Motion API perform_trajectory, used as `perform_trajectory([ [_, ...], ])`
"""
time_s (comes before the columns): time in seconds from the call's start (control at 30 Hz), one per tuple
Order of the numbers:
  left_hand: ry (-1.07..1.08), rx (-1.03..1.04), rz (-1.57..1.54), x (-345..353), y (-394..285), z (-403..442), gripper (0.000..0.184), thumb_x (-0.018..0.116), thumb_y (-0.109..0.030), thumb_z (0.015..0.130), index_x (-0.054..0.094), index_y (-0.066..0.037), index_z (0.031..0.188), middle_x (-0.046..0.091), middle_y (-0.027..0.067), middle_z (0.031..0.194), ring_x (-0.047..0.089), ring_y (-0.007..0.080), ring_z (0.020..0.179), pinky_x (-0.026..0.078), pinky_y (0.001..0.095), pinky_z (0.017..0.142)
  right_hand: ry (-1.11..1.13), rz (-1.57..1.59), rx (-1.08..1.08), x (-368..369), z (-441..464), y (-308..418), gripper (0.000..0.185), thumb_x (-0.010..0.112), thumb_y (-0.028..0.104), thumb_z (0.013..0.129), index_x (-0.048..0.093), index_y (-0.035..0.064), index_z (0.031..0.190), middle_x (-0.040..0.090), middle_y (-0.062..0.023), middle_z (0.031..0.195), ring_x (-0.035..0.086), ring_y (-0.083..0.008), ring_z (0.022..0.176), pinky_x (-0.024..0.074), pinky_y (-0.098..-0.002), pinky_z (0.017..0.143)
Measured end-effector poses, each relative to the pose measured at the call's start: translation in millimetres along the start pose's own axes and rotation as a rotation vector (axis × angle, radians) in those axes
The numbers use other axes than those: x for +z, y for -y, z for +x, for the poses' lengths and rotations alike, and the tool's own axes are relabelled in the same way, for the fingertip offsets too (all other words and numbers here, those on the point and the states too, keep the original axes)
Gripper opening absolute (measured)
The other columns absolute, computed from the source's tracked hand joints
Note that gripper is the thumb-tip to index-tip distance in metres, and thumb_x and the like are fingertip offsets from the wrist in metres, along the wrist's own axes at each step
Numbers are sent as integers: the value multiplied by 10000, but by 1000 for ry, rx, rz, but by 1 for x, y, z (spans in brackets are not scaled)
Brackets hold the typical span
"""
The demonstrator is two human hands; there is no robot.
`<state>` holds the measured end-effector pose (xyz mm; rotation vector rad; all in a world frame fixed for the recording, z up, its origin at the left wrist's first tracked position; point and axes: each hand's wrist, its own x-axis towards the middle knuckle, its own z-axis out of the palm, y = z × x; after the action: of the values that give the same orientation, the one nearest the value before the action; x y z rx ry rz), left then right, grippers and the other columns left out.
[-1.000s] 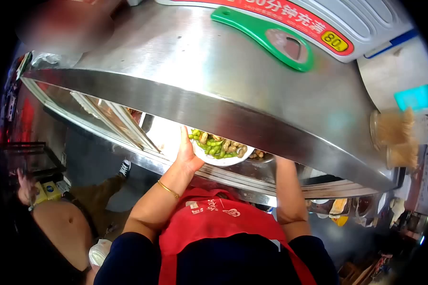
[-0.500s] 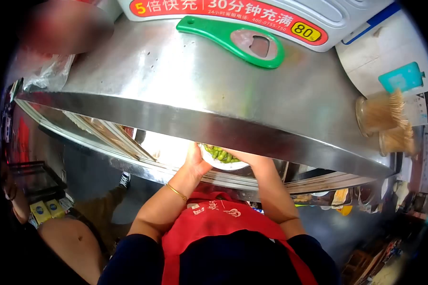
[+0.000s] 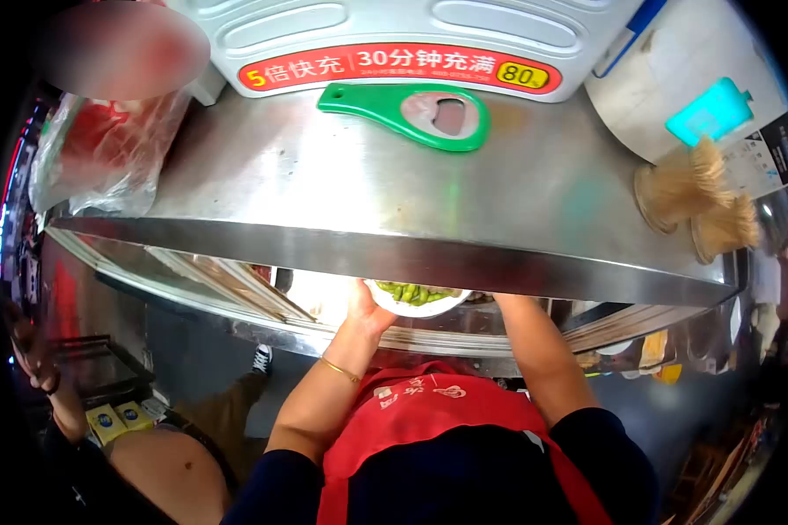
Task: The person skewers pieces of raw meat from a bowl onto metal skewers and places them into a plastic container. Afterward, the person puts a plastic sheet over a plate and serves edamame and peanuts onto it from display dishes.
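Observation:
Just below the steel counter's front edge, my left hand (image 3: 366,308) grips the left side of a white dish (image 3: 427,309), thumb near its rim. Green pods that look like edamame (image 3: 404,291) lie in the dish, and the counter covers its far side. To the dish's right, my right hand (image 3: 511,298) reaches into the opening under the counter, apart from the dish. Its fingers are hidden by the counter edge, so what they hold does not show.
On the steel counter (image 3: 280,175) lie a green bottle opener (image 3: 451,122) and a plastic bag (image 3: 123,157). Two toothpick holders (image 3: 665,197) stand right, near a power-bank station (image 3: 376,35). Sliding door frames (image 3: 228,289) flank the opening. Another person's hand (image 3: 35,354) is at left.
My right hand has come off the dish's right side and moved right, under the counter. The left hand keeps its grip on the dish. The whole view has shifted.

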<state>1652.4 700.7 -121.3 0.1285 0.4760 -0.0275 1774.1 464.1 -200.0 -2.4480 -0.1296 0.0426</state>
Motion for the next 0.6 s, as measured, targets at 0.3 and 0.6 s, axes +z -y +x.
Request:
perform_trajectory([
  [0.3, -34, -46, -11, -21, -5, 4, 672, 408, -619, 885, 492, -72, 1266, 508, 135, 1292, 482, 313, 1182, 381, 475, 1019, -33, 29, -19, -22, 18, -3, 465, 614, 344, 846, 555, 51, 1201, 558, -172, 1214, 499, -294, 1151, 369, -386, 993],
  [0.6, 92, -212, -22, -35, 16, 28, 776, 317, -690, 869, 410, -93, 1355, 427, 140, 1380, 426, 326, 1247, 339, 482, 1054, 142, 37, -251, -12, -18, 95, 437, 626, 321, 837, 570, 47, 1173, 576, -167, 1177, 517, -292, 1116, 384, -384, 968],
])
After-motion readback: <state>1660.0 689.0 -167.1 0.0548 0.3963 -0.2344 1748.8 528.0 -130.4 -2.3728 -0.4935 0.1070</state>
